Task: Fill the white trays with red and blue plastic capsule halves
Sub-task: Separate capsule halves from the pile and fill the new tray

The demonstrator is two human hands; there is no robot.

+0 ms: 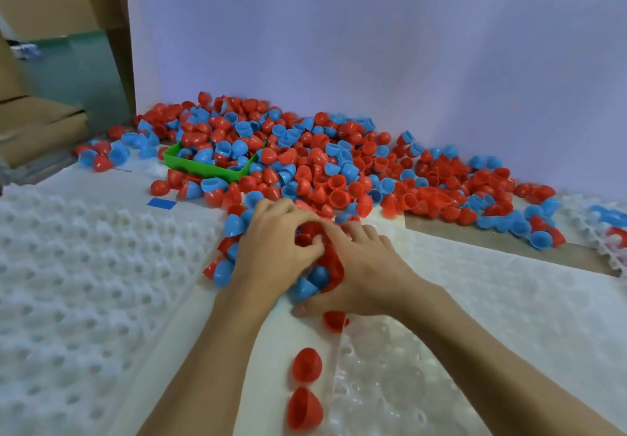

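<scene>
capsule halves [325, 171] heaped red and blue along the back of the desk [492, 242], both hands dug into the near edge of the heap.
head view: the left hand [271, 249] lies palm down with fingers curled round a clutch of halves, thumb pressed on a red one; the right hand [359, 266] meets it from the other side, fingers curled over red and blue halves [315, 279] bunched between the two palms. a white dimpled tray [74, 286] lies at the left, another tray [400, 378] at the lower right under the right forearm. two red halves [305, 388] sit on the flat strip between the trays. a green bin [210, 167] stands half buried in the heap, holding more halves. behind the heap rises a pale wall [373, 45], with cardboard [37, 123] at far left.
</scene>
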